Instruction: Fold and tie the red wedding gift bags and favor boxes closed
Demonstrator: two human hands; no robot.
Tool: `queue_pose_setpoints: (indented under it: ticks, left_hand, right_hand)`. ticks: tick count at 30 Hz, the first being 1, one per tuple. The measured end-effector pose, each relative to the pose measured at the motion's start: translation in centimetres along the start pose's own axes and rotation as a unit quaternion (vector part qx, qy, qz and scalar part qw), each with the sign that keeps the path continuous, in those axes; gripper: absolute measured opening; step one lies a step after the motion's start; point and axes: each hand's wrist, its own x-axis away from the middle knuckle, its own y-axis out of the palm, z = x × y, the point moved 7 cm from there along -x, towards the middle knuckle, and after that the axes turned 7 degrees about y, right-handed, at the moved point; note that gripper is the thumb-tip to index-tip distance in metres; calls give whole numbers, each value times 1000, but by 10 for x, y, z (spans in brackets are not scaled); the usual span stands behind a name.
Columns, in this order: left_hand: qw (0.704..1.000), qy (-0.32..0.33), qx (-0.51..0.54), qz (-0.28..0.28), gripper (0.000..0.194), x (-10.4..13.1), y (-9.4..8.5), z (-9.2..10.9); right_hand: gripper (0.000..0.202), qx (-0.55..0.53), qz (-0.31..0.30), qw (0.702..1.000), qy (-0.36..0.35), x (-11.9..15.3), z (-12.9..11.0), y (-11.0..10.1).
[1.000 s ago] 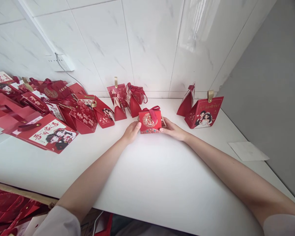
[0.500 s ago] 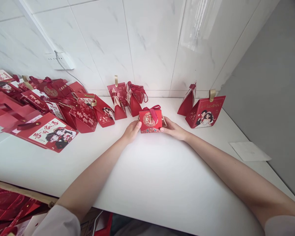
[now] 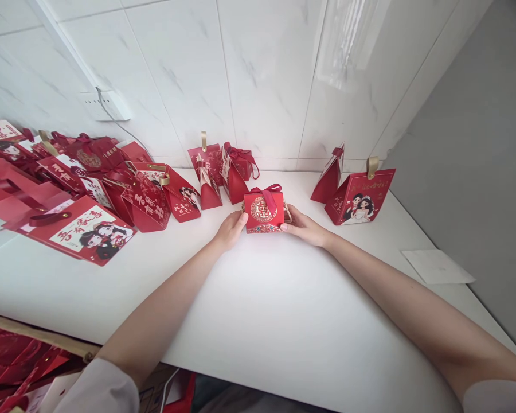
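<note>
Between my hands a small red gift box [image 3: 264, 217] stands upright on the white table [image 3: 249, 310]. It has a gold round emblem on the front, a dark red ribbon bow on top and gold trim at its sides. My left hand [image 3: 232, 229] grips its left side, thumb on the front edge. On the opposite side my right hand [image 3: 304, 225] holds it, thumb at the lower front corner and fingers behind, partly hidden. Just behind the box stand a red triangular gift box [image 3: 234, 178] and a smaller one [image 3: 210, 192].
Many red gift boxes and bags crowd the left, among them a flat bag [image 3: 88, 232] with a cartoon couple. Two more boxes stand at right, one with a gold loop [image 3: 363, 198]. A white paper [image 3: 437, 266] lies by the grey partition [image 3: 468, 155]. Red packaging [image 3: 21, 361] fills a carton below left.
Almost nothing differs. Both hands keep the same hold on the gift box, and the view has shifted very slightly.
</note>
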Motion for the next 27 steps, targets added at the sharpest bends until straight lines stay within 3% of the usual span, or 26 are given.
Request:
queue_pose_setpoints:
  ticks: [23, 25, 27]
  left_hand:
    - [1000, 12, 20, -11, 66, 0, 4, -1]
    - [999, 24, 24, 24, 63, 0, 0, 3]
    - [990, 36, 20, 132, 61, 2, -18, 15]
  right_hand:
    - [75, -2, 10, 1000, 2, 0, 0, -1]
    - [77, -8, 15, 1000, 6, -1, 1, -2]
    - [78, -15, 18, 1000, 7, -1, 1, -3]
